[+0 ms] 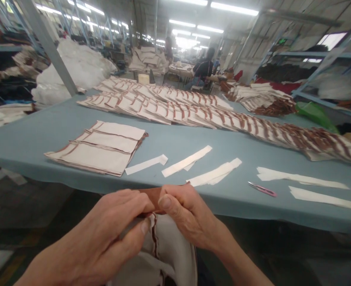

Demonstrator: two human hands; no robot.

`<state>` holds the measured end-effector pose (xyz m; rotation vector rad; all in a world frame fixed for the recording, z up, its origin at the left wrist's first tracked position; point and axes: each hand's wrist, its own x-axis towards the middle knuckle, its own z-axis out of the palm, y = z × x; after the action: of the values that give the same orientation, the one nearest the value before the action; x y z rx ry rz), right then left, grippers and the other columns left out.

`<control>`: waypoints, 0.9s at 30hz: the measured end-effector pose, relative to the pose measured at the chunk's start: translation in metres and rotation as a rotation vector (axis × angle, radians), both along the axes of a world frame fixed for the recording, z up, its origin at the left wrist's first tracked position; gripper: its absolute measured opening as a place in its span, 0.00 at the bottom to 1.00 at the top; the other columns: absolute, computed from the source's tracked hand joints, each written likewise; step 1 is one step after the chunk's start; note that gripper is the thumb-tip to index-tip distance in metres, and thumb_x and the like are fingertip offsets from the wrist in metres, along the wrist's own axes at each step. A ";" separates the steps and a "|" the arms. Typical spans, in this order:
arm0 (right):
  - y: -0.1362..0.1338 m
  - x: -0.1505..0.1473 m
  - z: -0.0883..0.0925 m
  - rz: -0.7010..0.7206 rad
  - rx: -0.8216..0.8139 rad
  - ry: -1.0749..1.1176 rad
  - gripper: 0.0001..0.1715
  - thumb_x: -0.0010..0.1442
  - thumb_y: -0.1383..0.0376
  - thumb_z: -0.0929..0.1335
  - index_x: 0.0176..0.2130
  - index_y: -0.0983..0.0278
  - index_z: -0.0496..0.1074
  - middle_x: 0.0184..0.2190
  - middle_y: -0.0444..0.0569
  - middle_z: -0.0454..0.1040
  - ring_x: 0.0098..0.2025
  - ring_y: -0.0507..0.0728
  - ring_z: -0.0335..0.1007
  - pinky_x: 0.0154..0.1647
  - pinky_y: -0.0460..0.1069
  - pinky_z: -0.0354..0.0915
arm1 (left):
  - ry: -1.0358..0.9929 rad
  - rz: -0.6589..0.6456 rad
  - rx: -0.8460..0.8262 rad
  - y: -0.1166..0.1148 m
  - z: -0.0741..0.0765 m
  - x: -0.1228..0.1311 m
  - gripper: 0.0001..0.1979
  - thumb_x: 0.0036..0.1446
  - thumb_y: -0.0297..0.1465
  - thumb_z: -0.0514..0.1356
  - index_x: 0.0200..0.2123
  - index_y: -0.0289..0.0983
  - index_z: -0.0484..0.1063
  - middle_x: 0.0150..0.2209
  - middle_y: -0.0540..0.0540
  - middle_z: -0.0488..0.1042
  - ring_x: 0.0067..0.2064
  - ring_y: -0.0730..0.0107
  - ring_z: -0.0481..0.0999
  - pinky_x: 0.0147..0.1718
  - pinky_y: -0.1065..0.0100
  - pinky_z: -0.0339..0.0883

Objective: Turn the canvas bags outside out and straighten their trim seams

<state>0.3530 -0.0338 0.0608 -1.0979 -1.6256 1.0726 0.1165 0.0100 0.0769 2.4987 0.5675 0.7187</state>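
Observation:
Both my hands are closed on one cream cloth piece point(169, 246) with brown trim, held below the near edge of the blue table point(193, 143). My left hand point(109, 230) pinches the cloth from the left, thumb on the fabric. My right hand point(187, 214) grips its brown top edge point(153, 194) from the right. The cloth hangs down between my forearms.
A short stack of cream pieces point(100, 147) lies on the table at left. Several white strips point(187, 161) and pink snips point(263, 189) lie near the front edge. Long overlapped rows of trimmed pieces point(211, 113) cross the back. A person point(203, 71) sits far behind. Shelves stand on both sides.

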 end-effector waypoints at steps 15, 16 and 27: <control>-0.003 -0.019 -0.038 0.004 0.228 -0.125 0.11 0.64 0.62 0.72 0.32 0.58 0.67 0.27 0.38 0.70 0.28 0.52 0.61 0.34 0.50 0.56 | -0.110 0.069 -0.563 -0.001 -0.035 -0.008 0.19 0.78 0.37 0.56 0.30 0.41 0.71 0.27 0.55 0.71 0.28 0.69 0.72 0.29 0.72 0.65; -0.003 -0.019 -0.038 -0.005 0.253 -0.144 0.09 0.63 0.63 0.72 0.33 0.58 0.67 0.27 0.38 0.71 0.28 0.52 0.61 0.35 0.51 0.56 | -0.120 0.077 -0.573 -0.001 -0.038 -0.009 0.20 0.78 0.38 0.57 0.30 0.41 0.72 0.27 0.55 0.70 0.28 0.70 0.71 0.28 0.72 0.64; 0.000 -0.025 -0.038 -0.085 0.242 -0.301 0.08 0.63 0.64 0.73 0.33 0.58 0.70 0.29 0.42 0.78 0.31 0.55 0.68 0.40 0.52 0.62 | -0.135 0.149 -0.538 -0.004 -0.055 -0.011 0.18 0.76 0.35 0.58 0.30 0.40 0.75 0.26 0.55 0.73 0.26 0.72 0.70 0.26 0.73 0.60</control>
<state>0.3282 -0.0339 0.0233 -1.1939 -1.8688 0.6570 0.1054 0.0056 0.0220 1.9130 0.7842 0.6744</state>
